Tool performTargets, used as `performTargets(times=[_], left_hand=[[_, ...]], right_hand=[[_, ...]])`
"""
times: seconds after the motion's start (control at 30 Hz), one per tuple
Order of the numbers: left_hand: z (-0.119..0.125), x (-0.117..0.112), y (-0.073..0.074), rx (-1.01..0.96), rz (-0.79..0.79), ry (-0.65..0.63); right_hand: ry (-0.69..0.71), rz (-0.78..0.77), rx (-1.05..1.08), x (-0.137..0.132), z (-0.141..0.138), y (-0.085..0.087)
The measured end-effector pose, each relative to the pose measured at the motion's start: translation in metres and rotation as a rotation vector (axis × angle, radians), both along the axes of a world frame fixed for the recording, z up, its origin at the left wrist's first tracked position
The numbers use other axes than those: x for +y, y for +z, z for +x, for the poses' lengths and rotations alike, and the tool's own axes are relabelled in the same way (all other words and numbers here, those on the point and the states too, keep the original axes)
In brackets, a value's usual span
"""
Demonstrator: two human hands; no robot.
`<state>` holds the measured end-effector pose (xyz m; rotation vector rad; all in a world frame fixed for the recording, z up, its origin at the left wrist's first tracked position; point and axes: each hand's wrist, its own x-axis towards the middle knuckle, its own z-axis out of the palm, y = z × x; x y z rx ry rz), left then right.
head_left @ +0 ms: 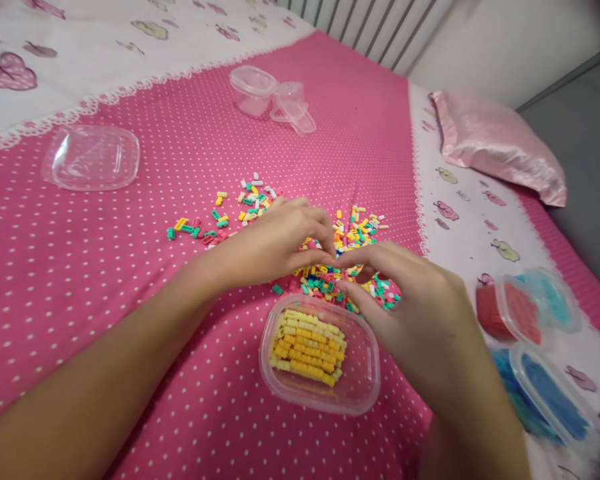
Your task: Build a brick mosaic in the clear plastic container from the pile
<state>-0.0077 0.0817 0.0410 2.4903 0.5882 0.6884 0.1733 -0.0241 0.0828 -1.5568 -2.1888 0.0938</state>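
Over a loose heap of small toy bricks (325,288) in yellow, green, red and white, my two hands meet at the fingertips. The thumb and forefinger of my left hand (293,233) are pinched together; whatever they hold is hidden. My right hand (405,283) is curled, its forefinger touching the left fingertips and its thumb just below; anything in its grip is too small to make out. Right in front of them stands a clear plastic tub (363,373). Joined rows of yellow bricks (310,347) lie inside, pale at the far side and deeper yellow nearer.
A clear lid (93,158) lies at the left. Clear small containers (254,90) stand at the back. On the right are tubs with red bricks (517,313) and blue bricks (555,393). A pink pillow (500,143) rests on the dotted pink bedspread (190,400).
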Motion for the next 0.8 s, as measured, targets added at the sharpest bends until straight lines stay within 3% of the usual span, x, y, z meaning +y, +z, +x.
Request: performTargets(times=[0.17,0.33,0.57,0.8], left_hand=[[0.001,-0.003,0.007,-0.105,-0.222,-0.076],[-0.003,-0.001,0.009,-0.065,-0.350,-0.077],[-0.018,0.011,0.007,-0.054,-0.231,0.141],[-0.014,0.011,0.003,0.011,-0.166,0.106]], right_hand=[[-0.097,0.054,-0.024,0.000,-0.007,-0.008],[-0.103,0.026,0.000,-0.001,-0.006,-0.007],[-0.018,-0.143,-0.085,-0.022,-0.021,-0.010],[-0.023,-0.057,-0.197,-0.029,-0.046,-0.018]])
